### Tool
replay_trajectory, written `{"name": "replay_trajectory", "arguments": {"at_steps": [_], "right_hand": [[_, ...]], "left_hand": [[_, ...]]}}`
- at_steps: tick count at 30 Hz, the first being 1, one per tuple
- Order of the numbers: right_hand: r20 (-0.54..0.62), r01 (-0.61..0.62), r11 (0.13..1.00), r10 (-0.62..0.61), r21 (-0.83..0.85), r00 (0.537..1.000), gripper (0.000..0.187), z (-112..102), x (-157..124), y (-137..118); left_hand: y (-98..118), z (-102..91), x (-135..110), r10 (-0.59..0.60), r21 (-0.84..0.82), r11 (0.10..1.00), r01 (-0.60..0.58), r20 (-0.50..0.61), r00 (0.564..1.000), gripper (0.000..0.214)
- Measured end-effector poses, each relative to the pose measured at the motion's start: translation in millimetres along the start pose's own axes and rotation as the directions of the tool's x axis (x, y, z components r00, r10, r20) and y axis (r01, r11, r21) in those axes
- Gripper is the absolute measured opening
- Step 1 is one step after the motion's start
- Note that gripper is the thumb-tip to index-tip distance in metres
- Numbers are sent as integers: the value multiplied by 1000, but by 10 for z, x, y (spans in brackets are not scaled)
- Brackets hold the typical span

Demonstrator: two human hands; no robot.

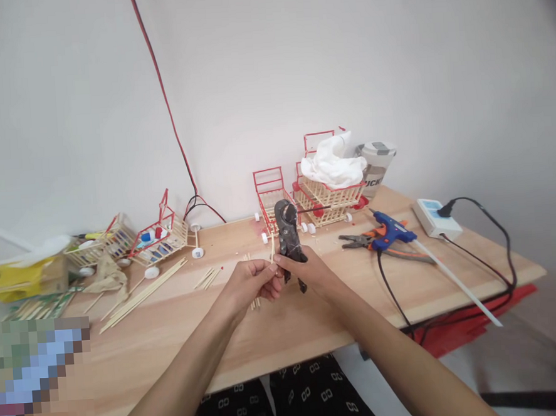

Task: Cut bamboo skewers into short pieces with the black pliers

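My left hand (254, 281) is closed on a thin wooden stick (273, 244) that points upward, its fingertips meeting my right thumb. My right hand (307, 269) is wrapped round the handles of a black hand cutter (287, 229), its head turned up and away from me. The stick stands just left of the cutter, and I cannot tell whether the jaws touch it. Short cut sticks (209, 277) lie on the wooden table to the left of my hands. Behind the cutter stands a small stick-built cart (268, 190) with a red frame and white wheels.
More carts, one (160, 240) at left and one holding a white cloth (334, 164), stand near the wall. On the right lie a blue glue gun (392, 229), orange-handled pliers (355, 241) and a power strip (434, 218) with trailing cables. Long sticks (144, 296) lie left.
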State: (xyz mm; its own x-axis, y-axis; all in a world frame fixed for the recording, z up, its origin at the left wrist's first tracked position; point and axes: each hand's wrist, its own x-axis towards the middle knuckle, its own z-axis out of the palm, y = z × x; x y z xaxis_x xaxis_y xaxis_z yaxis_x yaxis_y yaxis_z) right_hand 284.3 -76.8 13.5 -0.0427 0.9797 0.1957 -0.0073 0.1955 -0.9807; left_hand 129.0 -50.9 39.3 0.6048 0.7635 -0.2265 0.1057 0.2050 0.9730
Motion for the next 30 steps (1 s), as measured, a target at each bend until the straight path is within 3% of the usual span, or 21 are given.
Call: {"name": "replay_trajectory", "arguments": {"at_steps": [4, 7, 10, 14, 20, 24, 27, 30], "right_hand": [[-20, -27, 999, 27, -19, 999, 31, -13, -7, 0], [-44, -41, 999, 41, -9, 998, 35, -22, -17, -12], [-20, -73, 997, 74, 26, 997, 35, -25, -28, -41], [11, -86, 995, 86, 40, 996, 33, -15, -37, -80], [31, -53, 998, 52, 27, 998, 30, -9, -28, -64], [-15, -60, 998, 60, -1, 998, 32, -10, -16, -53], [-59, -81, 996, 78, -46, 995, 32, -8, -12, -52], [-86, -93, 993, 87, -67, 993, 30, -6, -10, -38]], "left_hand": [[19, 42, -21, 1, 37, 999, -1, -1, 1000, 36], [34, 43, -57, 12, 18, 1000, -13, 86, 996, 38], [20, 21, -101, 101, 71, 991, -113, 158, 982, 36], [-29, 9, -133, 231, 288, 922, -257, 119, 966, 26], [-98, 47, -123, 328, 413, 857, -306, 20, 945, 29], [-145, 26, -99, 265, 298, 919, -257, 14, 964, 24], [-164, -3, -83, 152, 58, 987, -151, -8, 988, 31], [-155, -24, -81, 50, -200, 978, -54, -24, 998, 38]]}}
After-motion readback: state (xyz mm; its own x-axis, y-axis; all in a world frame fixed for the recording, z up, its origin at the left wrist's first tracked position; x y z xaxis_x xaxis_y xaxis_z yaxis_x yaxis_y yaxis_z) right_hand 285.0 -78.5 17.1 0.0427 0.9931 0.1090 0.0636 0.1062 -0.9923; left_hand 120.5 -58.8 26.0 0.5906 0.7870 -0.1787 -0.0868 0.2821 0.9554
